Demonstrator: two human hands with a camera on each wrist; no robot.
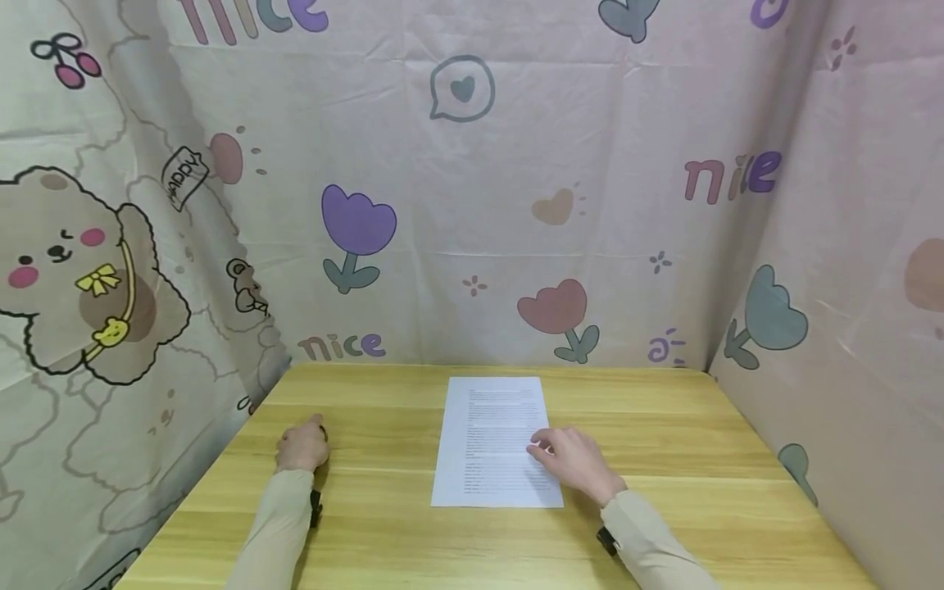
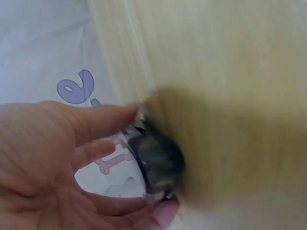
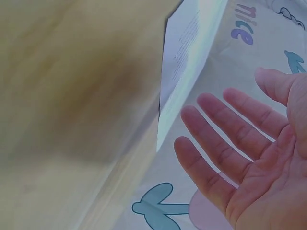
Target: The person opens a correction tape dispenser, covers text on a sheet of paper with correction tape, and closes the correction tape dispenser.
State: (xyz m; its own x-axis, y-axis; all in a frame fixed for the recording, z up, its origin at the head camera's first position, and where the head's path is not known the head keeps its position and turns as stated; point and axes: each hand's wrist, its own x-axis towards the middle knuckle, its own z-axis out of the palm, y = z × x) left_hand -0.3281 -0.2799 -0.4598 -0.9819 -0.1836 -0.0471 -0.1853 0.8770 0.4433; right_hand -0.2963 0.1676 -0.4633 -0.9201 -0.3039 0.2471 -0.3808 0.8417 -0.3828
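At the left side of the table, my left hand [image 1: 302, 445] holds a small dark, glossy, rounded object [image 2: 158, 160] with clear-looking edges. The left wrist view has it between thumb and fingertips, close over the wood; blur hides its exact kind. A white sheet of paper [image 1: 501, 483] with lines of printed text lies flat near the middle of the table. Over its right edge hovers my right hand [image 1: 578, 463], palm down. In the right wrist view its fingers [image 3: 211, 146] are loosely extended and spread, with nothing between them and the thumb.
The wooden table [image 1: 383, 533] has a light yellow grain and reaches back to a hanging cloth [image 1: 457, 205] printed with flowers, hearts and words. More printed cloth hangs along the left and right sides. Dark straps with small devices [image 1: 315, 508] sit at both wrists.
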